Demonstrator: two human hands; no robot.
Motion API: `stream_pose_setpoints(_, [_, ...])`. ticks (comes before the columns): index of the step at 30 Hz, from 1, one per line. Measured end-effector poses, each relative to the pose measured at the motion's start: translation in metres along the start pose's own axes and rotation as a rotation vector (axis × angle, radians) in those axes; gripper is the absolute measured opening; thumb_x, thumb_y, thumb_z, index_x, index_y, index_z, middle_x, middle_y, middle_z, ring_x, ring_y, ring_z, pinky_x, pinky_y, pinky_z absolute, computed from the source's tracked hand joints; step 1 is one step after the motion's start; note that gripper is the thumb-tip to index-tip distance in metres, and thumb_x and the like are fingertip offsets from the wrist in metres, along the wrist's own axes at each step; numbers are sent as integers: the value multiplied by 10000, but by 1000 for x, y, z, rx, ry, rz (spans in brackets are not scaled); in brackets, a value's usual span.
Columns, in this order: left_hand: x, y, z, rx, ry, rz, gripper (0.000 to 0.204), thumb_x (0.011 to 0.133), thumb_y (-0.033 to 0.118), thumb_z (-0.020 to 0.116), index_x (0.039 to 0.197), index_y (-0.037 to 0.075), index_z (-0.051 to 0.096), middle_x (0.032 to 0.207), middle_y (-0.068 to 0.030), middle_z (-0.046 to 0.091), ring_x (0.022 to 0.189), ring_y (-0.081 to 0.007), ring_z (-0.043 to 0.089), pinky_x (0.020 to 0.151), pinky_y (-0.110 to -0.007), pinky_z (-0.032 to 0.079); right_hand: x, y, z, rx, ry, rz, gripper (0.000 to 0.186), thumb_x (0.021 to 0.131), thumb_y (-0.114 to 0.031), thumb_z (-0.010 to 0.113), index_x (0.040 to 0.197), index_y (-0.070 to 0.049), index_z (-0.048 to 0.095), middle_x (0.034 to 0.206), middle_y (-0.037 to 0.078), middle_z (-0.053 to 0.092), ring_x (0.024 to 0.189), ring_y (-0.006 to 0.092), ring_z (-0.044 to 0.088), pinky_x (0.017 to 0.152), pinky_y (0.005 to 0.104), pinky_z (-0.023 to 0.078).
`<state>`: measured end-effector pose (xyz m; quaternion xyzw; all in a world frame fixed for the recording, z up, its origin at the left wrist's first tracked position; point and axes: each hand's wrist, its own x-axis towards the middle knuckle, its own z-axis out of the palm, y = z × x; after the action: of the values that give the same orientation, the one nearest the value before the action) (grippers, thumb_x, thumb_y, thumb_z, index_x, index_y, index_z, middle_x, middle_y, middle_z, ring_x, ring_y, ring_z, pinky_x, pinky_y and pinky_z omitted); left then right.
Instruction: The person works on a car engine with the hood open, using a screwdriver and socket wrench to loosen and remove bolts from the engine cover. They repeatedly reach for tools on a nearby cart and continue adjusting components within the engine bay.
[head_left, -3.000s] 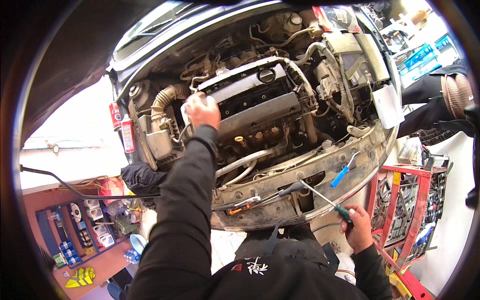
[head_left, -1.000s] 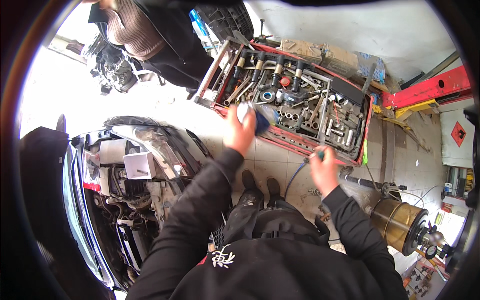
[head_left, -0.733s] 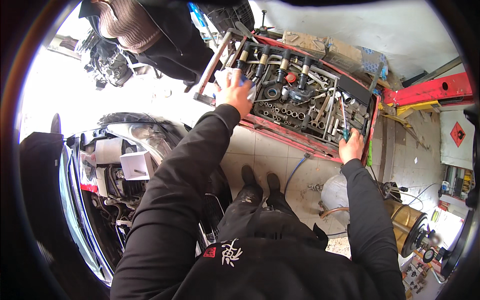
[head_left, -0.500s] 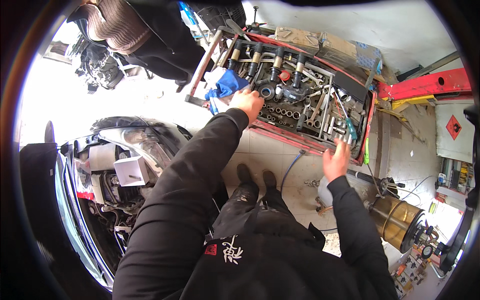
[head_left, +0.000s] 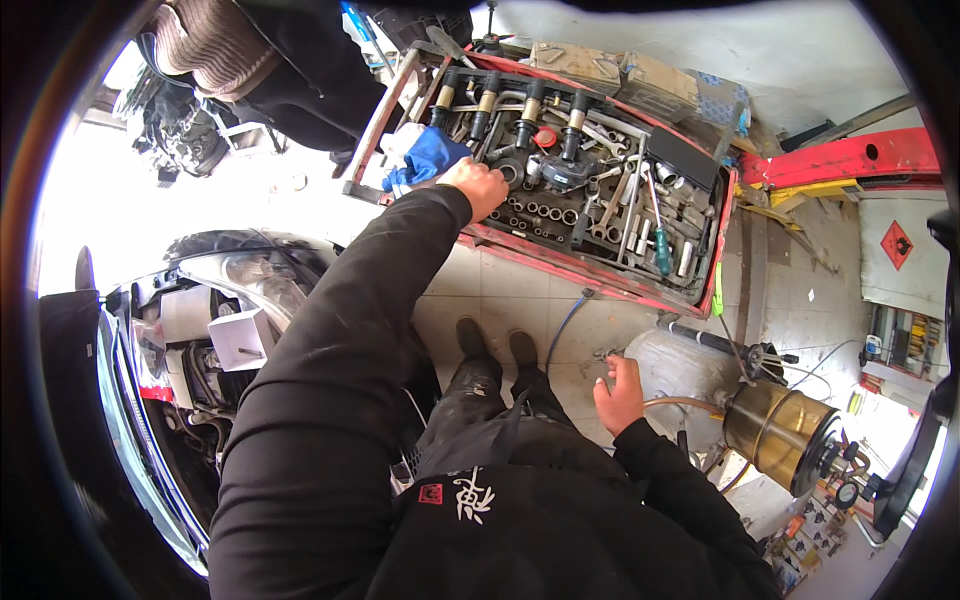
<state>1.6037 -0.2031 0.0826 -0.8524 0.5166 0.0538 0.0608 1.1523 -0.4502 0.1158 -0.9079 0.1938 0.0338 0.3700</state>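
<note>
My left hand (head_left: 478, 187) reaches into the red tool tray (head_left: 580, 268), fingers curled beside a bunched blue cloth (head_left: 434, 156) and a steel ring (head_left: 512, 171); what they touch is hidden under them. A row of sockets (head_left: 550, 213) lies just right of it, with wrenches (head_left: 606, 222) and black-and-brass cylinders (head_left: 532, 105) around. A green-handled screwdriver (head_left: 661, 250) lies in the tray's right part. My right hand (head_left: 618, 395) hangs below the tray, empty, fingers apart and loosely bent.
Another person (head_left: 300, 70) stands at upper left. A car (head_left: 185, 390) with raised hood is at left, a small white box (head_left: 235, 340) on it. At right are a red beam (head_left: 830, 155), an amber cylinder apparatus (head_left: 775, 435) and a blue hose (head_left: 562, 330) on the tiles.
I have turned from the engine to the tray. The screwdriver and blue cloth have left my hands and lie there. My right hand has dropped away toward me; my left remains over the tray.
</note>
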Motion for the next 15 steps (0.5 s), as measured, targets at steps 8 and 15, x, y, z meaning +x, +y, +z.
stream_pose_setpoints(8, [13, -4, -15, -281, -70, -147, 269, 915, 281, 802, 1048, 49, 831, 1076, -191, 822, 1024, -417, 812, 909, -533, 648, -9, 12, -11, -46, -15, 20, 410, 888, -29, 737, 1285, -22, 634, 1169, 162, 633, 1053, 342, 651, 948, 465, 547])
stream_pose_setpoints(15, [-9, 20, -52, -504, 324, -400, 258, 897, 294, 761, 913, 37, 778, 963, -219, 790, 936, -454, 779, 860, -558, 630, -1, 0, -28, 36, -53, -31, 424, 925, -10, 750, 1331, -14, 626, 1167, 147, 647, 1016, 277, 667, 928, 403, 564])
